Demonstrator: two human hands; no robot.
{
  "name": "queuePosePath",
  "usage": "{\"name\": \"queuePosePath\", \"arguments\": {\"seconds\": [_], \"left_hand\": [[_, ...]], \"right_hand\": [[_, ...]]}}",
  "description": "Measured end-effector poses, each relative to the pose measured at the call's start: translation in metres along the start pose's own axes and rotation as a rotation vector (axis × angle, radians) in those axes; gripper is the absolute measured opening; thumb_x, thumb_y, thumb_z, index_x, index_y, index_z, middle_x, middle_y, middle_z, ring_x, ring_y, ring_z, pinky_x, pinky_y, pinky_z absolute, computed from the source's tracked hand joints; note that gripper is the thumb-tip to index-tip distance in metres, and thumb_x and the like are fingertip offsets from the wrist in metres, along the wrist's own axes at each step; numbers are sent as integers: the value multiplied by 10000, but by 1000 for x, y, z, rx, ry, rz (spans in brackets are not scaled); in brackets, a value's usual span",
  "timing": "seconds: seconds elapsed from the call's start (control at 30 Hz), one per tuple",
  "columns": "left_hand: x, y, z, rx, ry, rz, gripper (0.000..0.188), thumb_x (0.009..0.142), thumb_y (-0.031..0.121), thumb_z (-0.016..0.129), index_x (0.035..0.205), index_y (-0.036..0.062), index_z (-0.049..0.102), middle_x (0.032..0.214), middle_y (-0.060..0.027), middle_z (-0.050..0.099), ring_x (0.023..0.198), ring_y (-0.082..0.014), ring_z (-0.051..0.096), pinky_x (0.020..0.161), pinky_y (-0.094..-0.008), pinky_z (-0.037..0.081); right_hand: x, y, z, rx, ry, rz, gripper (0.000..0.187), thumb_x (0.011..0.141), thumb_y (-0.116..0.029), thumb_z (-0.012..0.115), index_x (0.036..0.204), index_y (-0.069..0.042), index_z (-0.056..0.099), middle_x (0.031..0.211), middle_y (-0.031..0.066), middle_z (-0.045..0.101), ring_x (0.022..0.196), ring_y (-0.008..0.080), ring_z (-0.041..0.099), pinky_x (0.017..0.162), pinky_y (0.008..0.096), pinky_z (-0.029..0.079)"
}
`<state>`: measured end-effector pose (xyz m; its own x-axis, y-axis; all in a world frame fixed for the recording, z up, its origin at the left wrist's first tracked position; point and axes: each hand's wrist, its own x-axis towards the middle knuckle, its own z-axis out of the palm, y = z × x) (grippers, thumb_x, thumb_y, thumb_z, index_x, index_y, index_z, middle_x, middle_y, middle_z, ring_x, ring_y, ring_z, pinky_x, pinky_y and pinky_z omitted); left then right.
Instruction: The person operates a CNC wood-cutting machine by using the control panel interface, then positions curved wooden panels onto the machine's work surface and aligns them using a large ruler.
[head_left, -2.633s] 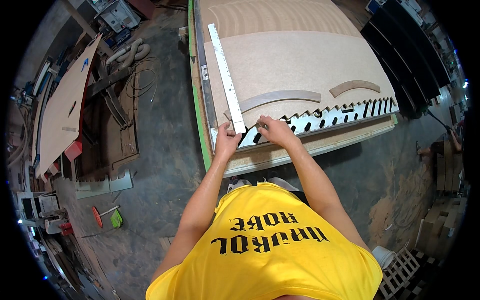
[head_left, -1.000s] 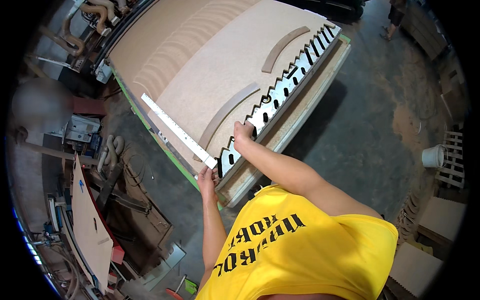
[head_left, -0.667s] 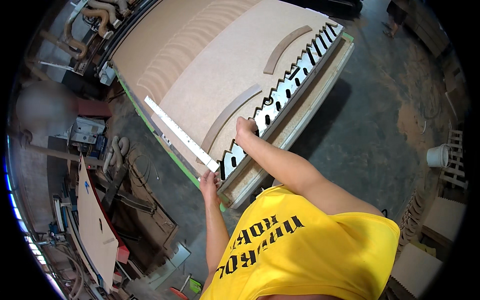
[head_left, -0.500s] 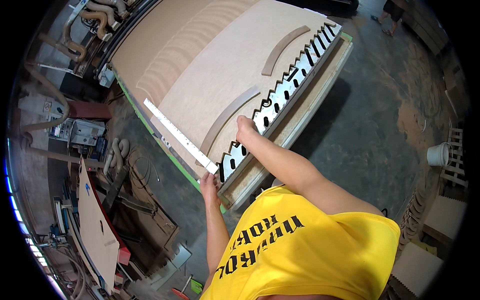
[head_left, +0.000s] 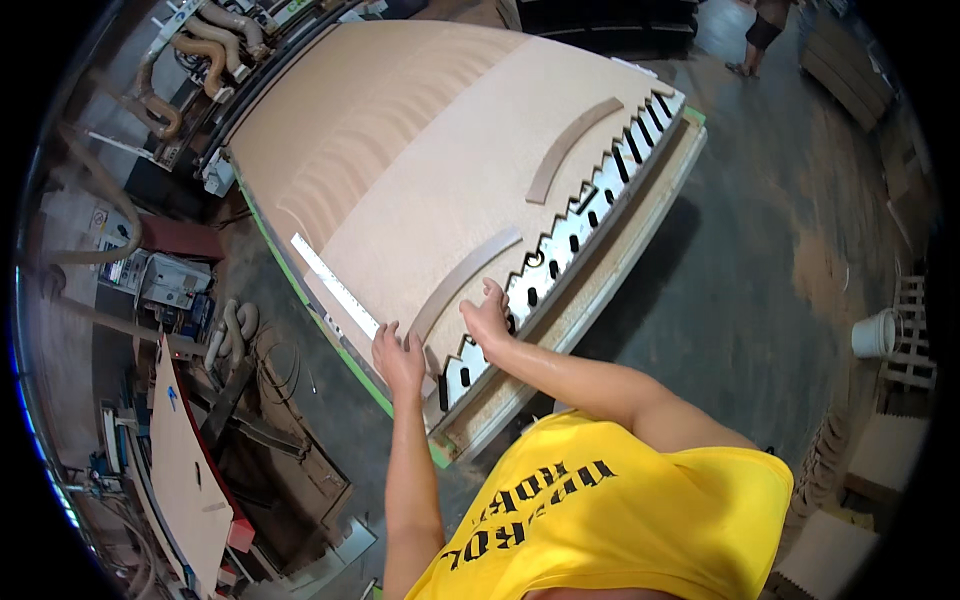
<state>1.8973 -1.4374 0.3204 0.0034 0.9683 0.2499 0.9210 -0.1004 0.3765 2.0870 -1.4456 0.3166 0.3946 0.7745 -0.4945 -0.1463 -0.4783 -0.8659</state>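
Observation:
My left hand [head_left: 400, 362] is open, fingers spread, over the near end of a long white ruler-like strip [head_left: 335, 285]; the fingers hide that end. Beside the toothed edge of a white board with black slots [head_left: 560, 250] is my right hand [head_left: 487, 317], its fingers apart and nothing visible in them. That board lies along the table's near right edge. Between and beyond my hands, a curved wooden strip [head_left: 466, 270] rests on a pale wood sheet [head_left: 400, 215]. A second curved wooden strip [head_left: 568, 150] lies farther off to the right.
Green tape [head_left: 362, 372] runs down the table's left edge. Ribbed hoses [head_left: 235, 325] and a leaning wooden panel [head_left: 188, 480] stand to the left. On the right are a white bucket [head_left: 875, 333] and a pallet [head_left: 912, 330]. Another person [head_left: 762, 35] stands at the far right.
My left hand has moved from the table's corner up over the strip's near end, its fingers spreading. My right hand's fingers have opened beside the toothed board. The table sits lower in view.

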Motion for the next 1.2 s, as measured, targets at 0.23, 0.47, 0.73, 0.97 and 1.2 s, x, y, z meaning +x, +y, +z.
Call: {"name": "queuePosePath", "arguments": {"seconds": [0.23, 0.47, 0.73, 0.97, 1.2], "left_hand": [[122, 8, 32, 183, -424, -138, 732, 880, 433, 721, 1532, 216, 468, 1658, -138, 310, 1465, -537, 290, 1165, -660, 271], [148, 36, 41, 45, -576, -371, 937, 838, 400, 793, 1618, 306, 283, 1724, -55, 104, 1495, -610, 3, 1126, -808, 90], [155, 28, 49, 72, -591, -385, 972, 782, 409, 838, 1602, 341, 319, 1722, -21, 120, 1493, -611, 9, 1119, -816, 121], [146, 9, 62, 102, -544, -273, 994, 732, 340, 870, 1586, 213, 377, 1681, -174, 195, 1484, -384, 362, 1233, -608, 134], [157, 23, 51, 34, -498, -271, 995, 709, 286, 886, 1573, 193, 400, 1662, -192, 239, 1440, -352, 442, 1209, -462, 299]], "right_hand": [[119, -84, -1, -549, 131, -832, 773, 920, -326, 621, 1550, -29, 287, 1618, 263, 229, 1511, 436, 180, 1206, 578, 150], [300, -128, -8, -940, 236, -891, 769, 1015, -516, 431, 1582, -12, 302, 1667, 220, 231, 1561, 343, 170, 1250, 575, 67], [324, -119, 5, -1268, 198, -726, 826, 1025, -581, 330, 1595, 12, 254, 1688, 189, 189, 1574, 317, 135, 1264, 525, 60], [336, -120, 15, -1266, 138, -798, 821, 1030, -570, 343, 1582, 33, 268, 1677, 192, 223, 1572, 306, 155, 1266, 525, 51], [288, -195, 56, -995, 91, -1262, 824, 1027, -586, 349, 1575, 27, 290, 1665, 184, 260, 1566, 296, 176, 1272, 496, 69]]}}
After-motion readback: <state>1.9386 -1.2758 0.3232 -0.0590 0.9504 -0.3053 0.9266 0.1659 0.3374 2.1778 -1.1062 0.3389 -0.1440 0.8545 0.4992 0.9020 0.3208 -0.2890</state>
